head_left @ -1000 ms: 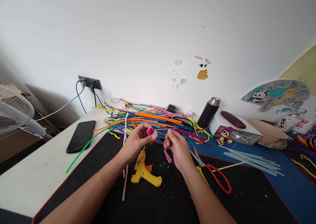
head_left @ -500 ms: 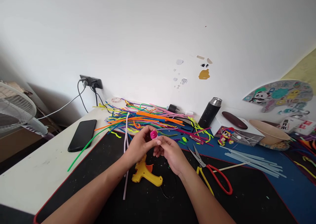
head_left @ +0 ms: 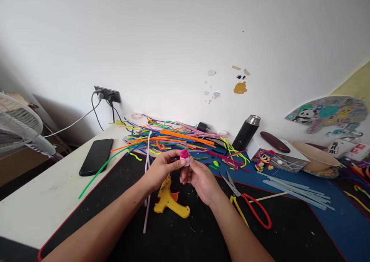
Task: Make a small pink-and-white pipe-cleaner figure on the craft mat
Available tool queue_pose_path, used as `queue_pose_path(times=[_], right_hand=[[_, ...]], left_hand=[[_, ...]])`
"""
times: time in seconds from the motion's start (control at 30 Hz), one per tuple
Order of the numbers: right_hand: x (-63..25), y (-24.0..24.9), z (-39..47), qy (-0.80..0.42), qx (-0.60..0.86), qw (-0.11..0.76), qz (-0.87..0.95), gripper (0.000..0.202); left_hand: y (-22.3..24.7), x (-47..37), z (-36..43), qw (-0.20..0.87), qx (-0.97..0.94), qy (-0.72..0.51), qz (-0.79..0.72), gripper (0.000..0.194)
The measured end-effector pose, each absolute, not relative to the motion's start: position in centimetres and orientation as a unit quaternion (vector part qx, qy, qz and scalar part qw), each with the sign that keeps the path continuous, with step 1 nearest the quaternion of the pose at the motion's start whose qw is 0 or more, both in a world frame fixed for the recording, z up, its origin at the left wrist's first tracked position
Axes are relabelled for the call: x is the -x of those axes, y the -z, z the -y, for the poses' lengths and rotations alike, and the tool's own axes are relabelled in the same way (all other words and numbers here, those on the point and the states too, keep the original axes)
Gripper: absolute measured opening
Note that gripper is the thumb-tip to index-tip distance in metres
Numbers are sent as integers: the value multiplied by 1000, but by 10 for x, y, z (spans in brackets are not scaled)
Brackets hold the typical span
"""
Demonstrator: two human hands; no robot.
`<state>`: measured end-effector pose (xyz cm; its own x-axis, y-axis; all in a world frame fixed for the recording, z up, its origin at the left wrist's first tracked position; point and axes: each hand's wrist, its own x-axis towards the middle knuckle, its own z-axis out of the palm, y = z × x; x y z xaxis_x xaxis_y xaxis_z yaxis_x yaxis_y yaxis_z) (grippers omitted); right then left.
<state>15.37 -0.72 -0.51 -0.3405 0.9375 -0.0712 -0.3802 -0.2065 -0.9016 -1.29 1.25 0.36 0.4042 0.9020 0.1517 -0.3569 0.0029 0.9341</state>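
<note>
Your left hand (head_left: 158, 171) pinches a small pink-and-white piece (head_left: 184, 154) between thumb and finger, held up in front of you. Your right hand (head_left: 204, 183) has just come in to meet it, thumb and fingertips closed on its lower right side, so both hands now steady it. The hidden fingers' grip, I cannot tell. From the piece, the glue gun (head_left: 170, 205) lies towards six o'clock, scissors (head_left: 237, 193) with blades apart at four, fuzzy stems (head_left: 170, 136) at eleven

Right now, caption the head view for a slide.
Both hands hold a small pink-and-white piece above a yellow glue gun, with red-handled scissors lying open nearby.
</note>
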Motion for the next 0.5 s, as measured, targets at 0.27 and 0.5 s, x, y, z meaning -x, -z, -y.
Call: queue_pose_path(times=[0.27,0.5], right_hand=[[-161,7,0,-522,446,503,525,47],[-168,0,-2,-411,470,560,545,35]], left_hand=[[-10,16,-16,631,-490,-506,-327,31],[-7,18,-17,619,-535,-446,-362,36]])
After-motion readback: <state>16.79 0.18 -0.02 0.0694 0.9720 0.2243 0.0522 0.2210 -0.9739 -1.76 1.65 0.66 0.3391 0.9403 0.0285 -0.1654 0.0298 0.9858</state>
